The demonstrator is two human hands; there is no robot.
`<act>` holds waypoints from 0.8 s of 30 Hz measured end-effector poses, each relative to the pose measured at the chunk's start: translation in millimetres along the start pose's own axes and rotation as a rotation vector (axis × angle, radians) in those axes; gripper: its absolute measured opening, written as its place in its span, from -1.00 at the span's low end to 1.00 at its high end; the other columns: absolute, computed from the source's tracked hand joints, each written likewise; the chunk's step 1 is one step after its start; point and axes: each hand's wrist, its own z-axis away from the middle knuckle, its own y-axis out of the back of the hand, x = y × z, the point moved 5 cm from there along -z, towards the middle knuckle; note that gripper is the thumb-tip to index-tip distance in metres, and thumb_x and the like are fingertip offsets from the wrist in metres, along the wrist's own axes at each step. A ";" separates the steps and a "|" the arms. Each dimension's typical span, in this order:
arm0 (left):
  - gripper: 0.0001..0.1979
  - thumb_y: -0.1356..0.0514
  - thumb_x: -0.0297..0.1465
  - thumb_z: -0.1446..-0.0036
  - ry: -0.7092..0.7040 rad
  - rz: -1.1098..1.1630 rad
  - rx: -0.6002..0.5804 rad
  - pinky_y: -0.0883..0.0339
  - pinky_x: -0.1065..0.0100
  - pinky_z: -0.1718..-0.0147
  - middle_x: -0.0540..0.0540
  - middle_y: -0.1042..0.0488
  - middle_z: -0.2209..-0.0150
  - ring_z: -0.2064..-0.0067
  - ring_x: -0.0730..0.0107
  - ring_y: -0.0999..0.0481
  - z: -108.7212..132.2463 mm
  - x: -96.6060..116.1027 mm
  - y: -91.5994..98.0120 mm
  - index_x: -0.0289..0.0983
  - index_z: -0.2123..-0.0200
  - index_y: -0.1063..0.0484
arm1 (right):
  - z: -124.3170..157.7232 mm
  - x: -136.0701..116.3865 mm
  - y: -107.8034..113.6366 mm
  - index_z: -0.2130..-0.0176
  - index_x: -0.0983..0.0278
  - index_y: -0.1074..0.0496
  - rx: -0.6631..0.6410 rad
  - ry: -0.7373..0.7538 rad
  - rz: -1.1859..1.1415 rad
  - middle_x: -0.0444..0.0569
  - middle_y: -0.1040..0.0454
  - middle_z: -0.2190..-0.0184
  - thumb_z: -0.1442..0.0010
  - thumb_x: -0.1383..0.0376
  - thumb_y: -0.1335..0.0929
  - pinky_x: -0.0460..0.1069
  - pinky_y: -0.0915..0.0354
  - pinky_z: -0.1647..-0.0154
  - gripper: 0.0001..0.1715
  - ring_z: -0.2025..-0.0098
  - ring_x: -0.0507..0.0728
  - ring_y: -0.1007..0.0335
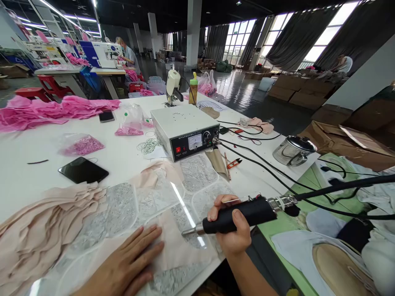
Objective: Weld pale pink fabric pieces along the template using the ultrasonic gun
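Observation:
My left hand (129, 263) lies flat with fingers stretched out, pressing a beige fabric piece (179, 246) onto the clear sheet over the white table (31, 181). My right hand (231, 224) is wrapped around a black handheld welding tool (243, 213); its metal tip points left and rests near the fabric. A thick black cable (339, 187) runs from the tool's back to the right. A stack of beige fabric pieces (43, 230) lies to the left of my left hand.
A white control box with a dial and meter (187, 133) stands mid-table, cables running from it. A black phone (83, 169), bags of pink pieces (82, 144), pink fabric piles (46, 111), orange snips (233, 163) and a glass kettle (293, 151) lie around. A person works at a far sewing machine (105, 53).

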 end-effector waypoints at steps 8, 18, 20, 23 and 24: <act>-0.46 -0.12 -0.25 -0.36 -0.098 -0.019 -0.023 -0.31 0.25 -0.18 -0.14 -0.25 -0.32 -0.31 0.14 -0.29 -6.0 -5.8 10.1 -0.22 -0.35 -0.19 | -7.2 7.6 -13.1 0.33 0.23 -0.50 0.009 -0.030 -0.029 -0.14 -0.44 0.42 -0.11 0.13 -0.36 -0.06 -0.36 0.61 -0.77 0.62 0.00 -0.38; -0.55 -0.02 -0.40 -0.41 -0.003 0.104 0.056 -0.21 0.30 -0.25 -0.12 -0.30 -0.30 -0.29 0.24 -0.32 -23.4 -12.9 -1.8 -0.25 -0.32 -0.22 | -2.0 23.6 -26.3 0.29 0.22 -0.47 -0.061 -0.072 -0.025 -0.14 -0.44 0.39 -0.16 0.12 -0.37 -0.04 -0.36 0.58 -0.78 0.61 0.01 -0.40; -0.54 -0.02 -0.39 -0.42 -0.007 0.101 0.049 -0.20 0.30 -0.25 -0.16 -0.31 -0.29 -0.30 0.25 -0.30 -28.3 -12.7 -4.6 -0.29 -0.34 -0.18 | -0.1 24.6 -29.1 0.27 0.21 -0.46 -0.094 -0.078 -0.027 -0.14 -0.43 0.38 -0.18 0.11 -0.36 -0.04 -0.37 0.56 -0.78 0.60 0.01 -0.40; -0.54 -0.02 -0.38 -0.42 -0.017 0.055 0.022 -0.20 0.29 -0.25 -0.18 -0.35 -0.27 -0.31 0.24 -0.30 -32.5 -11.3 -6.6 -0.33 -0.33 -0.18 | 1.3 24.0 -30.6 0.26 0.20 -0.47 -0.117 -0.080 -0.025 -0.14 -0.43 0.37 -0.19 0.11 -0.36 -0.05 -0.36 0.54 -0.78 0.59 -0.01 -0.41; -0.54 -0.03 -0.38 -0.42 -0.023 0.042 0.016 -0.20 0.29 -0.25 -0.18 -0.35 -0.26 -0.31 0.24 -0.30 -33.2 -10.4 -6.2 -0.33 -0.32 -0.20 | 1.5 23.3 -30.7 0.25 0.20 -0.47 -0.121 -0.081 -0.020 -0.14 -0.42 0.36 -0.19 0.11 -0.36 -0.05 -0.36 0.54 -0.77 0.59 -0.01 -0.40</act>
